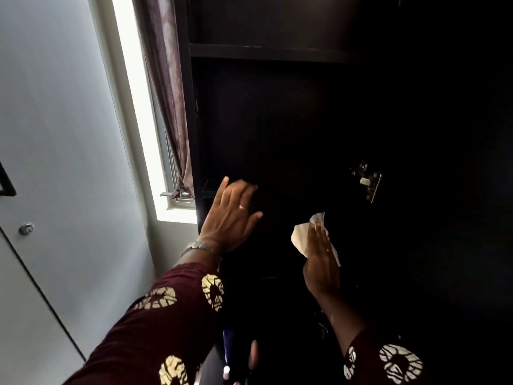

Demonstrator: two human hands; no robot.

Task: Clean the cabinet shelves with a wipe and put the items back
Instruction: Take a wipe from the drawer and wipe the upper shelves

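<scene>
Head view: right hand [322,262], fingers [319,236] straight, presses wipe [300,237] flat against cabinet [277,120]; left hand [230,215] spread open, resting left on shelf [206,187] edge.

dark cabinet [277,120] bay open ahead, shelf [272,52] above, hinge [369,183] right

The cabinet [277,120] is so dark inside that its back, its right side and anything on its shelves cannot be made out. The right hand [322,262] covers much of the wipe [301,236], and on the left hand [230,215] the fingertips blur into the dark. At 6 o'clock the frame cuts off a dim blue thing [228,348] that cannot be identified; at 9 o'clock a black handle [7,184] is cropped.
</scene>
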